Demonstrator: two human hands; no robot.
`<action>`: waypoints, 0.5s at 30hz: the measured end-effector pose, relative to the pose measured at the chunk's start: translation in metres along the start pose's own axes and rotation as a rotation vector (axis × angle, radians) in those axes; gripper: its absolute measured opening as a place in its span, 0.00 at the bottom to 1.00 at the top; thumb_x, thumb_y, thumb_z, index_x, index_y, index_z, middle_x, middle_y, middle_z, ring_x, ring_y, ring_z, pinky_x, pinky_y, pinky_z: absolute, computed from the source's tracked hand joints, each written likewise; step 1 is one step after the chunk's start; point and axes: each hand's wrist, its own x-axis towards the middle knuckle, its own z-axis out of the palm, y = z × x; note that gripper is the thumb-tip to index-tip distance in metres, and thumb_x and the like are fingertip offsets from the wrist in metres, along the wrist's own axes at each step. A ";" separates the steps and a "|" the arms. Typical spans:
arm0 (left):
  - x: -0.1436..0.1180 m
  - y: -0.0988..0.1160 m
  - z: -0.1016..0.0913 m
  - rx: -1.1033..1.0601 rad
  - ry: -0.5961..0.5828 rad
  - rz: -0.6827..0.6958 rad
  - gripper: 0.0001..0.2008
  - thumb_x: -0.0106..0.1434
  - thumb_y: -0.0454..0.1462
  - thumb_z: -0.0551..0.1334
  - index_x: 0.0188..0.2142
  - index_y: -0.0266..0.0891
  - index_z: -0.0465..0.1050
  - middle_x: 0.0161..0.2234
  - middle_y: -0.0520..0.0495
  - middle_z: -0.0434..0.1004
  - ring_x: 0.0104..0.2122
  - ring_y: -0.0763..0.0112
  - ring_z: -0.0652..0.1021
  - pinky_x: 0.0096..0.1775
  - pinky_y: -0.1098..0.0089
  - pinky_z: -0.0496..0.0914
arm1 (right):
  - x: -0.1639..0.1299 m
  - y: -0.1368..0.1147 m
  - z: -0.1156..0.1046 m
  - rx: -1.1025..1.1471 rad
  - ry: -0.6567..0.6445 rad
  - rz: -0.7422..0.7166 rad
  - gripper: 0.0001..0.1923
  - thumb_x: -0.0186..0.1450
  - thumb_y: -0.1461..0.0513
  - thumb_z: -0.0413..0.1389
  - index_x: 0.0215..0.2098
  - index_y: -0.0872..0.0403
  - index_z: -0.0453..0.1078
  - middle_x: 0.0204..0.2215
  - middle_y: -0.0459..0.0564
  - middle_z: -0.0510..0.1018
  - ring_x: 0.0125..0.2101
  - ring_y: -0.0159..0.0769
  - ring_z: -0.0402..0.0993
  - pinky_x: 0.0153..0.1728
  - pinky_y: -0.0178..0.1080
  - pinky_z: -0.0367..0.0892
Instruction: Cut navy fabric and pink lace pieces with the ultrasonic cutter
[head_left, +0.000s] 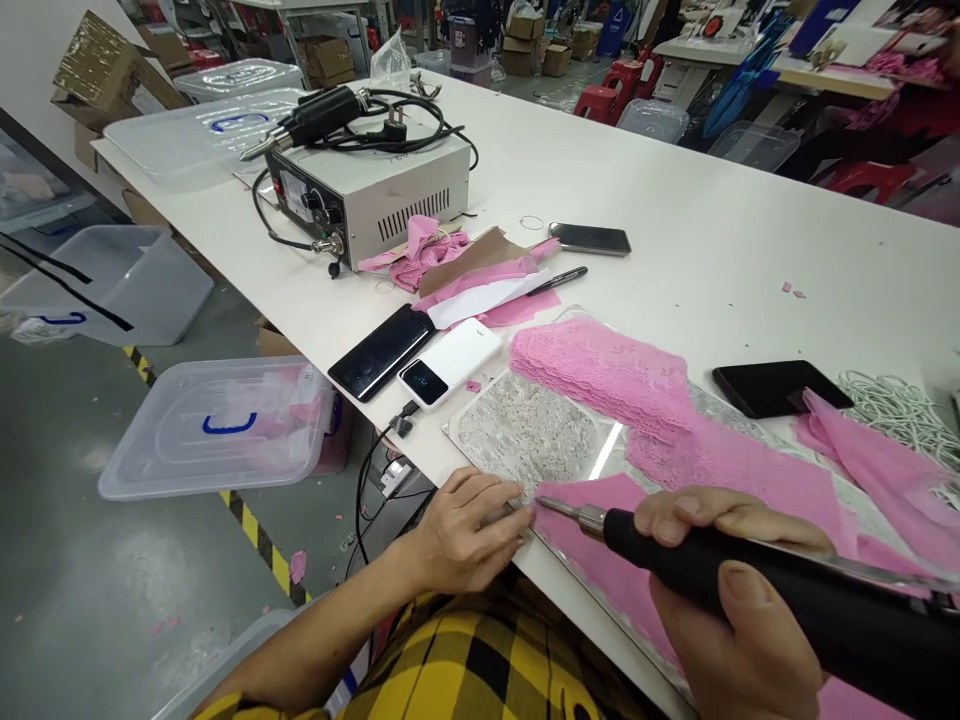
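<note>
My right hand point(739, 600) is wrapped round a black handpiece point(675, 560) with a slim metal tip. That tip rests at the left corner of a flat pink fabric piece point(600, 530). At the same corner, my left hand point(476, 525) has its fingers bent and close together, the fingertips on the fabric's edge. Under the fabric lies a glossy, stone-patterned board point(525, 425). Stacked layers of pink lace point(600, 370) lie on it further back, joined by more pink cloth to the right.
A grey control box point(375, 190) with a second black handpiece point(322, 118) on top stands at the back left. Near it are a white power bank point(454, 362), a dark phone point(382, 350) and a marker point(557, 281). White cord point(892, 410) lies right. Lidded plastic bins point(225, 430) stand left on the floor.
</note>
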 end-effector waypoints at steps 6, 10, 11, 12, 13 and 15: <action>0.012 0.006 -0.006 -0.039 0.004 0.051 0.14 0.61 0.29 0.59 0.48 0.34 0.71 0.43 0.38 0.77 0.43 0.63 0.76 0.44 0.60 0.71 | 0.011 -0.037 -0.040 -0.034 0.260 -0.089 0.08 0.52 0.60 0.56 0.30 0.53 0.68 0.26 0.43 0.70 0.20 0.31 0.63 0.21 0.40 0.65; 0.041 0.024 0.009 -0.101 0.009 0.163 0.13 0.60 0.26 0.59 0.45 0.35 0.71 0.41 0.41 0.78 0.42 0.66 0.77 0.44 0.63 0.71 | 0.010 -0.066 -0.110 -0.176 0.465 -0.218 0.09 0.46 0.61 0.52 0.26 0.52 0.69 0.23 0.43 0.69 0.18 0.30 0.60 0.18 0.39 0.61; 0.050 0.031 0.016 -0.140 -0.012 0.201 0.13 0.61 0.25 0.59 0.45 0.35 0.71 0.40 0.41 0.78 0.42 0.66 0.77 0.44 0.63 0.71 | 0.007 -0.072 -0.128 -0.207 0.522 -0.238 0.09 0.44 0.61 0.51 0.25 0.52 0.69 0.23 0.43 0.69 0.18 0.30 0.60 0.17 0.38 0.60; 0.060 0.040 0.024 -0.181 -0.043 0.240 0.12 0.62 0.25 0.58 0.44 0.34 0.71 0.40 0.41 0.79 0.41 0.66 0.77 0.44 0.63 0.71 | 0.004 -0.077 -0.145 -0.231 0.579 -0.250 0.09 0.43 0.62 0.50 0.24 0.51 0.68 0.22 0.42 0.69 0.17 0.30 0.59 0.17 0.38 0.60; 0.069 0.049 0.033 -0.219 -0.079 0.280 0.11 0.62 0.26 0.58 0.44 0.33 0.71 0.40 0.41 0.79 0.41 0.66 0.77 0.43 0.63 0.71 | 0.001 -0.081 -0.159 -0.246 0.633 -0.258 0.09 0.41 0.62 0.50 0.22 0.51 0.67 0.21 0.42 0.69 0.17 0.30 0.59 0.17 0.38 0.60; 0.084 0.068 0.051 -0.281 -0.160 0.360 0.10 0.64 0.26 0.57 0.44 0.32 0.71 0.40 0.40 0.79 0.41 0.65 0.76 0.42 0.63 0.71 | -0.005 -0.085 -0.181 -0.254 0.712 -0.264 0.08 0.40 0.62 0.49 0.21 0.51 0.66 0.19 0.42 0.68 0.16 0.30 0.60 0.17 0.37 0.60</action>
